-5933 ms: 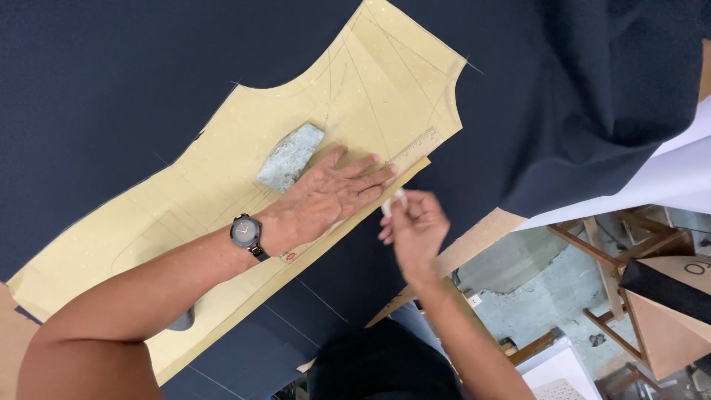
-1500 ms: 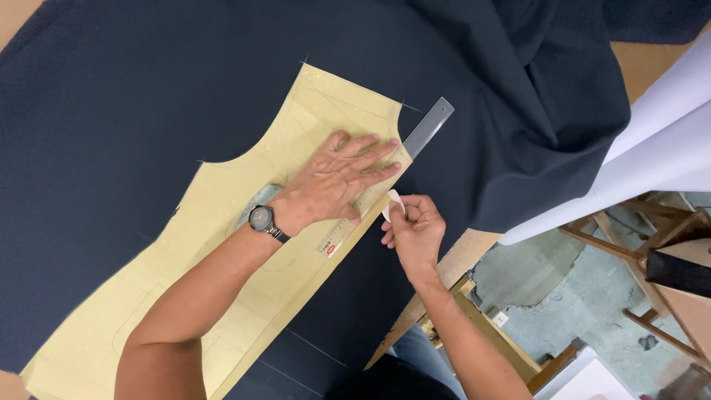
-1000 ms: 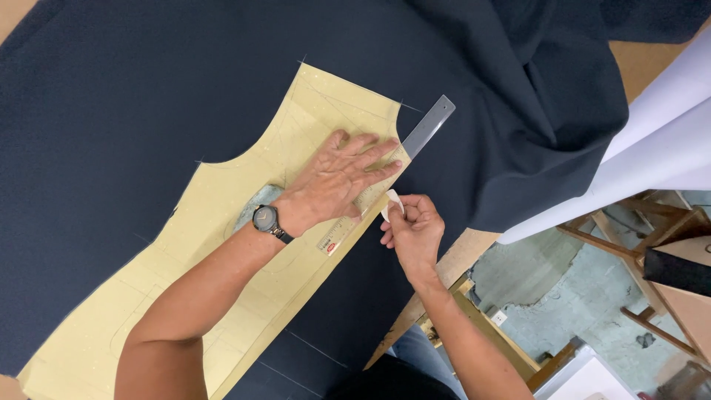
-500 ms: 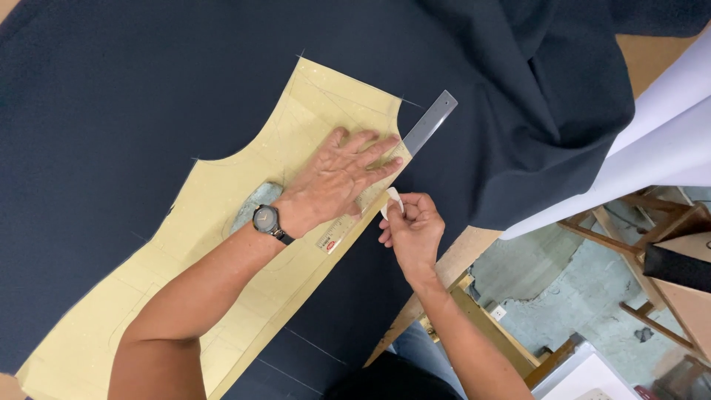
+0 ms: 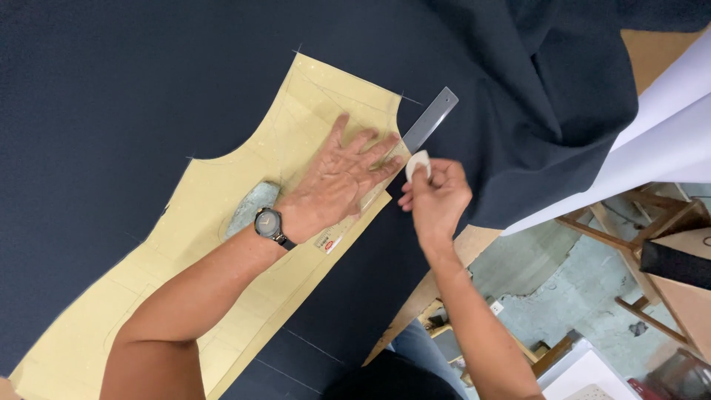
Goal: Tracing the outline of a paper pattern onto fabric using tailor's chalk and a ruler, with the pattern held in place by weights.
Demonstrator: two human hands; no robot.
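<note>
Dark navy cloth is spread over a worktable, and a yellow paper pattern is laid flat on it; every place below is given from that pattern. Across the pattern's upper part the left hand is spread wide and pressed flat, fingers splayed, holding nothing but pinning paper and a clear ruler. The ruler is laid along the pattern's right edge, its far end jutting past the top corner onto the cloth. A grey weight is seen on the pattern just behind the left wrist, beside a watch. Just off the right edge, the right hand is closed narrowly on a white chalk, pinched between thumb and fingertips, its tip held close to the ruler.

Faint chalk ticks are visible on the cloth at the pattern's corners, and thin lines lower down near the right edge, so some marking is judged done. No full outline can be made out around the pattern; most of the tracing appears left.

Compared with about six seconds ago, the pattern lies turned more upright in view, the left hand has been shifted toward the top, and the weight is half covered by the wrist. Over the last second and a half, little has been changed.
</note>
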